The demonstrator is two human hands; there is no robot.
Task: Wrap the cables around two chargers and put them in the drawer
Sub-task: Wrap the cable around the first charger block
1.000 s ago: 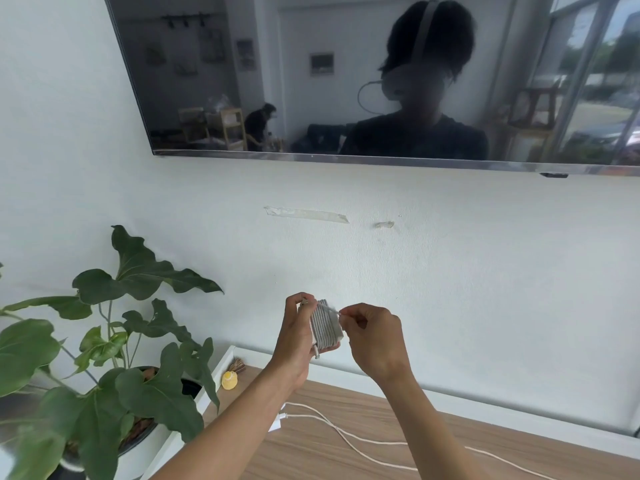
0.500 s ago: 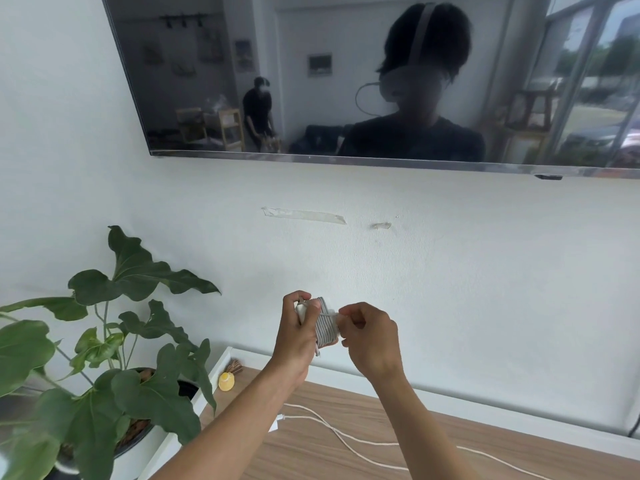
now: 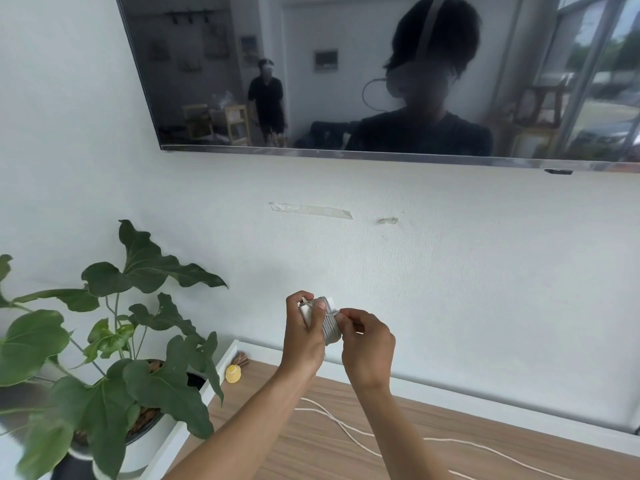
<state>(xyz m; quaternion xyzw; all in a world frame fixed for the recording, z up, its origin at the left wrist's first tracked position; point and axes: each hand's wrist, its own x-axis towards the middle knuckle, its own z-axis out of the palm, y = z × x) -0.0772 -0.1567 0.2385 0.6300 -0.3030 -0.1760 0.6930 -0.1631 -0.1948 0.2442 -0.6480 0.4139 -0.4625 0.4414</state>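
Both bare forearms rise from the near edge and meet at mid-height, wrists bent slightly inward. The left hand (image 3: 304, 336) curls round a wrapped charger (image 3: 330, 330), thumb pressed on its top. The right hand (image 3: 367, 344), just to its right, pinches the cable end (image 3: 333, 314) with its fingers curled.

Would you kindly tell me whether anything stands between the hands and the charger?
Nothing visible does: the left hand grips the charger, and the right hand pinches its cable against the coil. The drawer is out of view.
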